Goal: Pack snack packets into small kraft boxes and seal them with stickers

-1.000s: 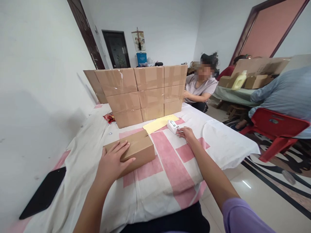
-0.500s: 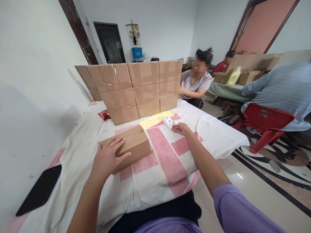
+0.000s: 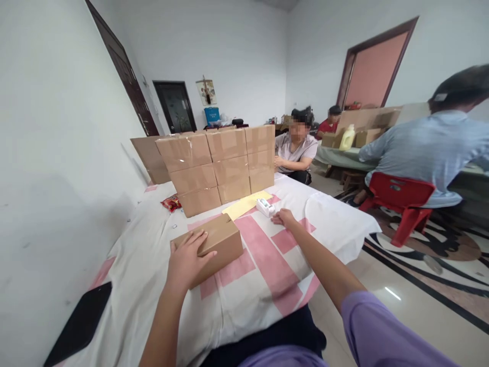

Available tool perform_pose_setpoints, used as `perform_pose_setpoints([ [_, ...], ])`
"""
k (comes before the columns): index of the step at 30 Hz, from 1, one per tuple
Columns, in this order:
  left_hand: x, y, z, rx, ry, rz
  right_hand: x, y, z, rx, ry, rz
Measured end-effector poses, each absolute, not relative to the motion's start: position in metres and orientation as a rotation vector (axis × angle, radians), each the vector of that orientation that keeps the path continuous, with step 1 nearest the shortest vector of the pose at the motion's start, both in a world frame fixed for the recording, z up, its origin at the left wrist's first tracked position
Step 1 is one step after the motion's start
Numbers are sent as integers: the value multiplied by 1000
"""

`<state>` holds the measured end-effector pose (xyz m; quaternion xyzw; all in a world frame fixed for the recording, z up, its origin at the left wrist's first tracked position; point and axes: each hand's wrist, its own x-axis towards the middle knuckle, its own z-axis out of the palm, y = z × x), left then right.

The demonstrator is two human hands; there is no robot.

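Observation:
My left hand point(image 3: 188, 259) lies flat with spread fingers on top of a brown cardboard box point(image 3: 216, 243) on the cloth-covered table point(image 3: 267, 275). Farther out, my right hand point(image 3: 283, 217) rests on the cloth with fingers curled, its fingertips touching or just short of a small white device point(image 3: 265, 206); I cannot tell which. A yellow sheet point(image 3: 244, 204) lies just beyond the device.
A wall of stacked taped cartons point(image 3: 221, 163) stands across the far table. A red packet point(image 3: 170, 203) lies at its left. A black tablet point(image 3: 78, 326) sits near left. A person sits behind the cartons; another sits on a red chair point(image 3: 397, 201) at right.
The view has tilted up and shifted, showing more of the room at right. Both hands keep their places on the box and beside the white device.

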<state>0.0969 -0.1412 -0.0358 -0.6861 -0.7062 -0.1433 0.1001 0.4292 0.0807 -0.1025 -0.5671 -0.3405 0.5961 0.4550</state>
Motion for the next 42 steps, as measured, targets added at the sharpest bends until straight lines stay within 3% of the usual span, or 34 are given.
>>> perform_pose_setpoints([
  [5, 144, -140, -37, -1864, -2195, -484, 427, 62, -80, -1370, -967, 1483],
  [8, 160, -145, -34, -1893, -2281, -348, 418, 56, -57, -1315, -1068, 1477],
  [13, 93, -158, -32, -2476, -1833, -338, 403, 42, -13, -1180, -1247, 1439],
  [19, 52, -164, -62, -2312, -1661, -482, 387, 24, 18, -1129, -1384, 1385],
  [28, 190, -174, -49, -1801, -2095, -342, 355, -1, 36, -959, -1616, 1321],
  [37, 127, -172, -38, -2227, -1818, -506, 345, -14, 42, -923, -1683, 1403],
  [42, 150, -166, -45, -2228, -1766, -520, 335, -10, 45, -936, -1728, 1621],
])
